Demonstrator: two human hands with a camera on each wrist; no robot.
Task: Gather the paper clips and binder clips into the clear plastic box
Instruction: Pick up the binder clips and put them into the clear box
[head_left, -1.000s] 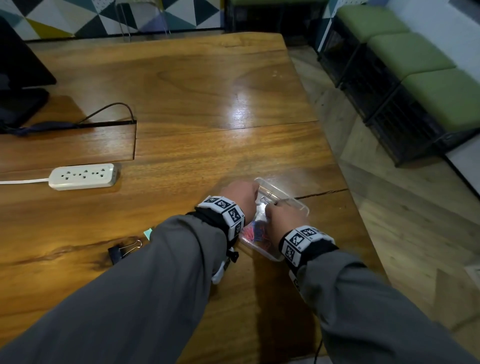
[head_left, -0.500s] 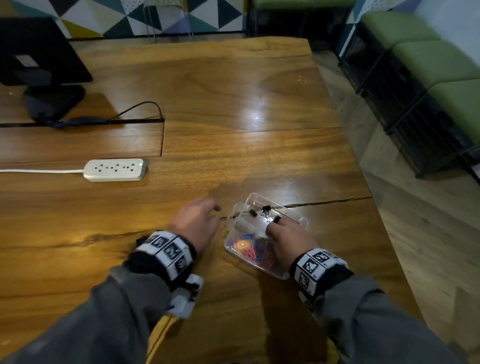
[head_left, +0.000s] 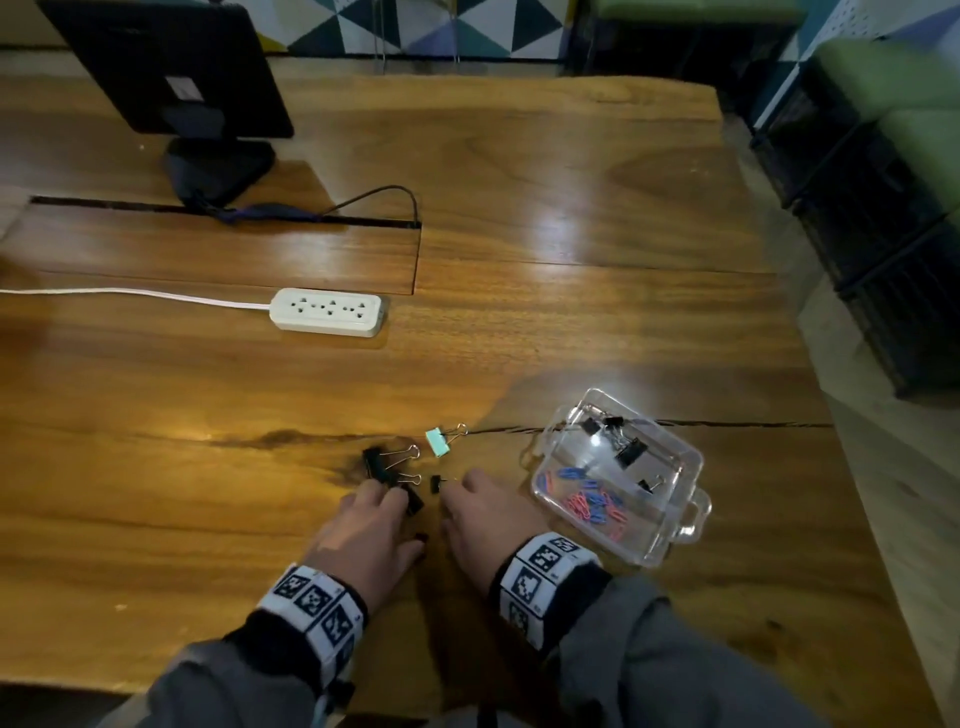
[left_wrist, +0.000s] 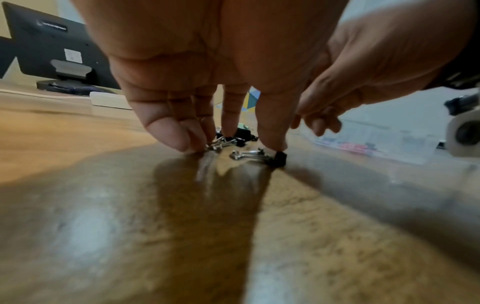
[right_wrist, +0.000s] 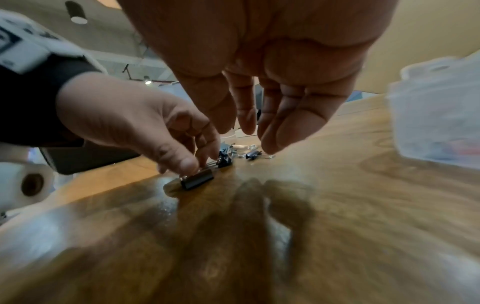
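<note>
The clear plastic box (head_left: 675, 540) stands open at the right, holding blue and pink paper clips (head_left: 592, 504) and several black binder clips (head_left: 629, 453). Loose on the table to its left lie black binder clips (head_left: 376, 464), a mint-green binder clip (head_left: 437, 442) and a small black clip (head_left: 435, 484). My left hand (head_left: 397, 499) pinches at a black binder clip (right_wrist: 198, 180): the thumb sits on it and the fingertips (left_wrist: 182, 139) touch silver clip handles (left_wrist: 215, 145). My right hand (head_left: 462, 486) hovers beside it with relaxed, empty fingers (right_wrist: 283, 133), just above the small black clip (right_wrist: 253, 155).
A white power strip (head_left: 327, 312) with its cord lies behind the clips. A black monitor (head_left: 171, 67) stands at the back left by a cable slot (head_left: 228, 215). The table's right edge (head_left: 857, 519) runs just past the box, with green-cushioned seats (head_left: 893, 93) beyond.
Both hands have left the box and moved left to the loose binder clips. The left hand went first, the right followed after being inside the box. The head view has shifted left.
</note>
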